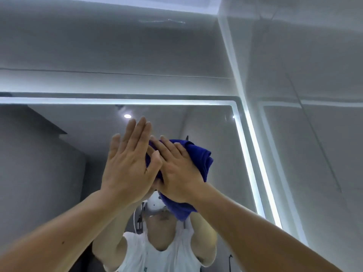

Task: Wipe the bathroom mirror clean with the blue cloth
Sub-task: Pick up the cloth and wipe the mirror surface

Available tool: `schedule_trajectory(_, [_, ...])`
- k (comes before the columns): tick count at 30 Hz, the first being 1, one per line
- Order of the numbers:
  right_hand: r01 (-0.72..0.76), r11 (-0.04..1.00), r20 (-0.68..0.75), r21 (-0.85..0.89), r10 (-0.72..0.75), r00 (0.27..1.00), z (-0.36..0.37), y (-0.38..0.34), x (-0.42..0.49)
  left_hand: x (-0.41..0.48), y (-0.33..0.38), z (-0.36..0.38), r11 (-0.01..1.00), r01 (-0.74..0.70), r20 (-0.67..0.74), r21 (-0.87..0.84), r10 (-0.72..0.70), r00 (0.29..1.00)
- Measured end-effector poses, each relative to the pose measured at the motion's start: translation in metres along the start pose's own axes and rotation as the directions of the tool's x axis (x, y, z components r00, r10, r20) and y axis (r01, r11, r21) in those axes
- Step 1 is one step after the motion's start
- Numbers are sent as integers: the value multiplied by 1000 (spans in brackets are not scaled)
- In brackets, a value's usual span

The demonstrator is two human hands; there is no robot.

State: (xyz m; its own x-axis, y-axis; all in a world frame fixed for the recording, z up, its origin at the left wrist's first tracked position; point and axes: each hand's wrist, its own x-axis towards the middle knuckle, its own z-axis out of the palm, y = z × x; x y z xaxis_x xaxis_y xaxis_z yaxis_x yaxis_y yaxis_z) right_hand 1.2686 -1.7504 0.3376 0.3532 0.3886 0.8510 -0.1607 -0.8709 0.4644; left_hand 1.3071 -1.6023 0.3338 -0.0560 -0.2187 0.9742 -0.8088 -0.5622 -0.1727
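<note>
**Bathroom mirror, upper right area: cloth pressed to glass**

Grey wall tiles (157,52) are seen above a mirror (216,134) edged by a lit strip (253,154) along its top and right side. Both arms are raised toward the glass.

- Cloth (200,160): blue, bunched, held against the mirror near the right edge, under the right hand (176,173). One fold hangs below the wrist.
- Right grip: fingers are laid nearly straight across the cloth, pressing it flat. The thumb is hidden, so a pinch cannot be confirmed.
- Left hand (127,163): grip wide, fingers straight and together, nothing held. It is placed just beside the right hand, its thumb crossing the right hand's fingers. Contact with the glass cannot be told.
- Reflection: a white sleeveless top (137,256) and a ceiling spot (127,116) are noted in the glass.
</note>
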Motion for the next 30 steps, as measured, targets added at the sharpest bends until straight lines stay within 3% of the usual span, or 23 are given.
schedule_trajectory(9, [-4,998,107,59,-3,994,35,-65,-126,-82,17,-4,999,39,115,32,-42,992])
schedule_trajectory(15, [35,995,132,93,-47,990,54,-96,-200,-155,36,-1,989,139,218,45,-146,965])
schedule_trajectory(20, [87,988,236,124,-115,965,51,-119,-263,-225,53,-16,960,270,319,76,-280,905])
schedule_trajectory(26, [33,984,390,176,-101,915,39,-156,-335,-299,70,-55,914,397,412,82,-394,822])
schedule_trajectory(30, [-156,958,571,241,-10,821,27,-186,-371,-342,72,-75,876,480,476,52,-444,759])
